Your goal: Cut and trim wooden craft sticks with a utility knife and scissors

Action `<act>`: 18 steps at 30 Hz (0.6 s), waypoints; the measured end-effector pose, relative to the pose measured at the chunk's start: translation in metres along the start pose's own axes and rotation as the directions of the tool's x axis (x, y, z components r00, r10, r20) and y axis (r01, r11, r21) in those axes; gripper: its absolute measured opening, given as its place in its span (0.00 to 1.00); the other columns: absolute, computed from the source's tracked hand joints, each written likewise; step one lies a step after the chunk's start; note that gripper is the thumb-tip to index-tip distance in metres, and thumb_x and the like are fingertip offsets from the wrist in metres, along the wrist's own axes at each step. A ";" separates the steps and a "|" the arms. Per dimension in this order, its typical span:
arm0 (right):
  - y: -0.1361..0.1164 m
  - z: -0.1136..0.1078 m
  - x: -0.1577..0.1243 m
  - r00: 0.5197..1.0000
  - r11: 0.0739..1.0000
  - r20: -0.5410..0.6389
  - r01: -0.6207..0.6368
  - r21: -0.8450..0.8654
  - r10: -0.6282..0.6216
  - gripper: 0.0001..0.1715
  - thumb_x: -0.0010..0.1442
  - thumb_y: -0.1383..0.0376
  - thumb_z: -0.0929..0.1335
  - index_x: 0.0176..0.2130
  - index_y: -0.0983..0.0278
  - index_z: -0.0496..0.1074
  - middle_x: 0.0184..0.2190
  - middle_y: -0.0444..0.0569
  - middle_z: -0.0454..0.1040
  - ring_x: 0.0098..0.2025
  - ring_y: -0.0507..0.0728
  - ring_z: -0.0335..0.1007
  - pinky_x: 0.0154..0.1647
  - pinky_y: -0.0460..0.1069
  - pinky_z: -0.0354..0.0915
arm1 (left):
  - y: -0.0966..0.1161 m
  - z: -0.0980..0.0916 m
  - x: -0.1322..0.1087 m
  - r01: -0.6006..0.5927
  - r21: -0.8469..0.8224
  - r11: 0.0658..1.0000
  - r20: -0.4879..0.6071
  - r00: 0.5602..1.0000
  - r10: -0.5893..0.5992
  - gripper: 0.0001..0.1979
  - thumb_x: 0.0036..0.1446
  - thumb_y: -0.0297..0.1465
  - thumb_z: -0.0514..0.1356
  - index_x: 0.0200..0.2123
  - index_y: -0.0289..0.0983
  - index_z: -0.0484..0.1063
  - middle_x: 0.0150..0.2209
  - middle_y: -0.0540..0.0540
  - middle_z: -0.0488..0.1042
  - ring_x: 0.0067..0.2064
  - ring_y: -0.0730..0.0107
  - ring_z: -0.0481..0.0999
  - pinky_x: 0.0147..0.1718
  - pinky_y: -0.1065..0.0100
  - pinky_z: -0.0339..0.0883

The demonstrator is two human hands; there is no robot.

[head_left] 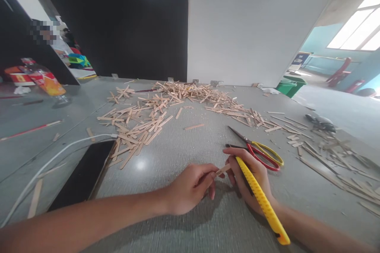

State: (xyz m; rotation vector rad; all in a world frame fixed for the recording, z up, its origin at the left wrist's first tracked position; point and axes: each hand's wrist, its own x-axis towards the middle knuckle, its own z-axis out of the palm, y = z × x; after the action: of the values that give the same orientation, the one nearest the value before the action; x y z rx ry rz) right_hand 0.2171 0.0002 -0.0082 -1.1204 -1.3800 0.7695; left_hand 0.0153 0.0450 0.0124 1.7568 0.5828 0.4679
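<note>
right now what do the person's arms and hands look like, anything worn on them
Nothing worn shows. The left hand and right hand are bare: no gloves, rings or watch. The left forearm and right forearm are uncovered to the picture's edge, with no sleeve, band or marking in view.

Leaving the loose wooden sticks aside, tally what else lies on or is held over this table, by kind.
Utility knife: 1, in the right hand
Short stick: 1, pinched by the left hand
Scissors: 1
Phone: 1
White cable: 1
Bottle: 1
Total: 6
</note>
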 end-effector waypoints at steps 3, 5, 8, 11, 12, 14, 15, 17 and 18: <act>-0.001 -0.002 0.001 1.000 0.999 0.018 0.005 -0.036 -0.005 0.09 0.71 0.63 0.69 0.50 0.58 0.76 0.25 0.39 0.67 0.21 0.49 0.59 0.20 0.43 0.59 | -0.001 0.002 -0.002 -0.050 0.087 0.995 -0.052 0.997 0.054 0.16 0.76 0.39 0.53 0.56 0.37 0.72 0.35 0.48 0.77 0.28 0.73 0.68 0.29 0.71 0.61; -0.001 -0.003 0.001 0.999 0.999 0.051 -0.006 -0.038 0.008 0.11 0.70 0.66 0.68 0.51 0.58 0.75 0.24 0.38 0.66 0.21 0.50 0.58 0.21 0.44 0.59 | -0.002 0.003 -0.003 -0.087 0.129 0.988 -0.071 0.993 0.096 0.16 0.75 0.37 0.54 0.59 0.38 0.71 0.41 0.45 0.79 0.33 0.70 0.73 0.34 0.69 0.64; 0.000 -0.004 0.002 0.994 0.998 0.094 -0.045 -0.037 0.049 0.13 0.69 0.68 0.67 0.52 0.58 0.74 0.21 0.36 0.64 0.21 0.50 0.57 0.21 0.44 0.57 | -0.004 0.004 -0.004 -0.120 0.177 0.977 -0.090 0.986 0.137 0.14 0.75 0.35 0.53 0.55 0.38 0.74 0.42 0.44 0.81 0.37 0.66 0.76 0.38 0.67 0.66; 0.000 -0.004 0.003 0.992 0.995 0.094 -0.082 -0.053 0.087 0.13 0.68 0.68 0.67 0.52 0.59 0.74 0.22 0.36 0.64 0.21 0.50 0.58 0.21 0.44 0.56 | -0.006 0.004 -0.005 -0.119 0.215 0.969 -0.108 0.983 0.145 0.12 0.75 0.34 0.53 0.51 0.38 0.75 0.40 0.45 0.81 0.35 0.67 0.75 0.36 0.68 0.64; -0.001 -0.004 0.003 0.991 0.994 0.092 -0.091 -0.057 0.096 0.14 0.68 0.68 0.67 0.52 0.59 0.74 0.22 0.36 0.64 0.21 0.50 0.58 0.21 0.44 0.56 | -0.006 0.004 -0.005 -0.118 0.224 0.968 -0.111 0.983 0.145 0.12 0.75 0.34 0.53 0.50 0.38 0.75 0.40 0.45 0.80 0.35 0.68 0.75 0.36 0.68 0.64; -0.003 -0.004 0.004 0.989 0.993 0.101 -0.098 -0.059 0.104 0.15 0.67 0.68 0.67 0.53 0.60 0.73 0.22 0.36 0.63 0.21 0.50 0.57 0.21 0.44 0.56 | -0.006 0.004 -0.004 -0.118 0.235 0.965 -0.112 0.983 0.147 0.10 0.75 0.33 0.53 0.48 0.38 0.74 0.40 0.46 0.80 0.35 0.68 0.74 0.36 0.68 0.63; -0.004 -0.003 0.004 0.989 0.994 0.107 -0.097 -0.056 0.102 0.15 0.66 0.68 0.67 0.53 0.60 0.73 0.22 0.36 0.63 0.20 0.49 0.57 0.20 0.45 0.56 | -0.005 0.004 -0.004 -0.118 0.237 0.964 -0.109 0.983 0.147 0.10 0.75 0.33 0.52 0.47 0.38 0.74 0.38 0.47 0.79 0.34 0.69 0.73 0.35 0.68 0.63; -0.006 -0.003 0.005 0.988 0.995 0.128 -0.086 -0.047 0.091 0.15 0.66 0.68 0.67 0.52 0.61 0.72 0.21 0.35 0.63 0.19 0.49 0.56 0.20 0.45 0.55 | -0.004 0.004 -0.004 -0.113 0.234 0.966 -0.099 0.985 0.139 0.12 0.76 0.33 0.50 0.44 0.38 0.72 0.34 0.49 0.76 0.30 0.71 0.70 0.33 0.69 0.62; -0.007 -0.003 0.005 0.986 0.996 0.141 -0.078 -0.045 0.083 0.16 0.65 0.69 0.67 0.52 0.61 0.73 0.21 0.35 0.63 0.19 0.49 0.56 0.20 0.45 0.55 | -0.003 0.004 -0.004 -0.108 0.229 0.968 -0.092 0.987 0.131 0.12 0.76 0.33 0.48 0.43 0.39 0.71 0.32 0.50 0.73 0.28 0.72 0.69 0.32 0.69 0.61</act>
State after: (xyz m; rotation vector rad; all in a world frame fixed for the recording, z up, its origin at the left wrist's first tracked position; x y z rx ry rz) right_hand 0.2188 0.0019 0.0003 -1.1758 -1.4818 0.8991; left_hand 0.0144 0.0402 0.0084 1.9986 0.6262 0.6025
